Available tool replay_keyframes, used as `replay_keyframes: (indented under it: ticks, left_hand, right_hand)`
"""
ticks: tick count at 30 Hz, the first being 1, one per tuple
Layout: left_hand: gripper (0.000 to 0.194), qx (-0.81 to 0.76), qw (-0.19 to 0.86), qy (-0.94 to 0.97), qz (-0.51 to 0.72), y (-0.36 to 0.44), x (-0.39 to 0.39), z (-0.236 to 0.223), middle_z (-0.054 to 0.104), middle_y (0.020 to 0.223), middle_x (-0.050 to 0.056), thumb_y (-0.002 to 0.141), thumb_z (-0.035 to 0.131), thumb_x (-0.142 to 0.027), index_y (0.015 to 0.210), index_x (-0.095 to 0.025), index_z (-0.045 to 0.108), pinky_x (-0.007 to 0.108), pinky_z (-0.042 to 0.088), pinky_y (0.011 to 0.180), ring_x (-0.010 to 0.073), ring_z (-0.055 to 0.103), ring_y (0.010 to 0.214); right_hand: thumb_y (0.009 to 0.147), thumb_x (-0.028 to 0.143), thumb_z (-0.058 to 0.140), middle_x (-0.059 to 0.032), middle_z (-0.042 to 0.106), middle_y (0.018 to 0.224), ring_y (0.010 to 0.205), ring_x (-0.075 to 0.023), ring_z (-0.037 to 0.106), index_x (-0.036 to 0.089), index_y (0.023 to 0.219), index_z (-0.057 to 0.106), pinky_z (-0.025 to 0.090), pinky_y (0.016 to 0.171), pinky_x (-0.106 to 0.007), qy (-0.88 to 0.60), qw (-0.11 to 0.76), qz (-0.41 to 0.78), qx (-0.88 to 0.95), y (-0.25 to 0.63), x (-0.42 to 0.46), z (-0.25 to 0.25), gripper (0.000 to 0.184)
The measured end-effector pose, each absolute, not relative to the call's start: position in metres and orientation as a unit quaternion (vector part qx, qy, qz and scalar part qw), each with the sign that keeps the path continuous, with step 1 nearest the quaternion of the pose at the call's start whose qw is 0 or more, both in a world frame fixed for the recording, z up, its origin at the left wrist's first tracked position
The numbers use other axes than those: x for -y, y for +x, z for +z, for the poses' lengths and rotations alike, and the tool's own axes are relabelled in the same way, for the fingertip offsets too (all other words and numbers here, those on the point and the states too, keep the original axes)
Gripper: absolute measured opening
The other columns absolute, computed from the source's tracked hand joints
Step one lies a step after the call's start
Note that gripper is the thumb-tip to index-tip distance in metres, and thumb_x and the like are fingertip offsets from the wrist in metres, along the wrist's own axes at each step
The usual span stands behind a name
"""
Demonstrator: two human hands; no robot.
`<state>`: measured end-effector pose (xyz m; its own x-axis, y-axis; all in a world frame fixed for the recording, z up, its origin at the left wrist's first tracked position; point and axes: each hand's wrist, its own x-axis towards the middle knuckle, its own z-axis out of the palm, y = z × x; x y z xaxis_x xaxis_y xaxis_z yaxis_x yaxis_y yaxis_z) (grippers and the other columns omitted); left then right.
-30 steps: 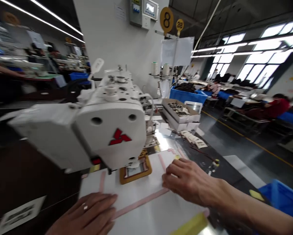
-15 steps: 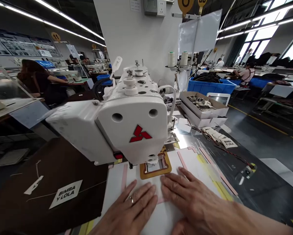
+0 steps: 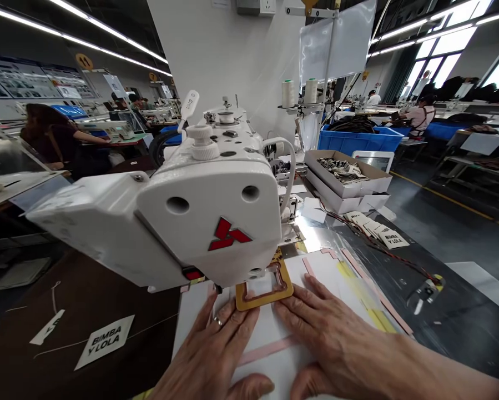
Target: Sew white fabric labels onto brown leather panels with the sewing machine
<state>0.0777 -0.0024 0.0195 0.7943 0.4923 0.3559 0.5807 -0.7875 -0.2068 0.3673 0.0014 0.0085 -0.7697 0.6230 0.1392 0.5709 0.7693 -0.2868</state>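
Two hands flat on the work, palms down, nothing pinched or clenched: left hand [image 3: 216, 347] and right hand [image 3: 330, 333] both press with spread fingers on the white sheet [image 3: 327, 269]. Thumbs splayed toward the wearer's side.

Change: a second ago the right hand was half curled, out at the right of the sheet, and the left was off near its left side. Now both are up at the near edge of the yellow-brown frame [image 3: 266, 300], one on each side. Vs half a second ago, fingertips sit closer to the frame, and more of the pink strip [image 3: 270, 351] shows between the hands. Fingertips look to be touching the frame's edge; can't tell if they load it or just the sheet. My read: coarse placing is done, this is a steadying hold.

Sheet lies partly under the sewing machine head [image 3: 210, 203]; frame sits right below the head's front. Needle zone mostly hidden.

Farther out: on the left, a printed label [image 3: 105, 340] lies on dark brown material [image 3: 149, 311]. On the right, a fanned row of labels [image 3: 376, 229], then a cardboard box [image 3: 369, 190] of more pieces, blue crate [image 3: 361, 143] behind it. Thread cones [image 3: 288, 94] stand on the rack. Co-worker [image 3: 60, 139] seated at far left, well apart.
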Motion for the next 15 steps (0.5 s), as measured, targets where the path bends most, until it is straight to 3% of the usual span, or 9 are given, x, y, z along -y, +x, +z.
replay_keyframes:
  ticks: [3,6,13,15]
  left_hand:
    - [0.088,0.294,0.132,-0.934,-0.154,0.0766,0.0008,0.0172,0.059,0.153,0.012,0.101,0.059,-0.068,0.166,-0.015,0.033,0.042,0.011,0.136,0.0277,0.052,0.147]
    - [0.091,0.284,0.153,-0.935,-0.146,0.0782,-0.0027,0.0176,0.058,0.154,0.011,0.101,0.057,-0.068,0.167,-0.011,0.031,0.039,0.001,0.135,0.0256,0.053,0.146]
    - [0.097,0.279,0.190,-0.937,-0.086,0.0774,-0.0039,0.0185,0.041,0.165,0.012,0.103,0.051,-0.071,0.165,0.000,0.026,0.038,-0.004,0.134,0.0252,0.043,0.153]
    - [0.098,0.280,0.195,-0.937,-0.081,0.0768,-0.0024,0.0182,0.039,0.166,0.011,0.102,0.051,-0.072,0.165,-0.001,0.026,0.039,-0.005,0.134,0.0251,0.039,0.155]
  right_hand:
    - [0.095,0.084,0.047,-0.0235,0.048,0.161,0.155,-0.0387,0.038,0.003,0.157,0.046,0.015,0.130,-0.065,-0.327,0.103,0.098,0.934,0.3662,0.0025,0.0112,0.102]
    - [0.101,0.076,0.046,-0.0236,0.046,0.162,0.155,-0.0393,0.038,0.002,0.157,0.046,0.017,0.129,-0.065,-0.326,0.086,0.108,0.935,0.3650,0.0056,0.0155,0.093]
    - [0.099,0.074,0.054,-0.0193,0.038,0.169,0.162,-0.0330,0.023,0.009,0.169,0.024,0.006,0.133,-0.059,-0.293,0.091,0.179,0.935,0.3622,-0.0019,0.0150,0.100]
    - [0.099,0.074,0.054,-0.0202,0.039,0.169,0.163,-0.0328,0.022,0.010,0.169,0.024,0.003,0.132,-0.060,-0.298,0.090,0.184,0.932,0.3613,-0.0027,0.0146,0.100]
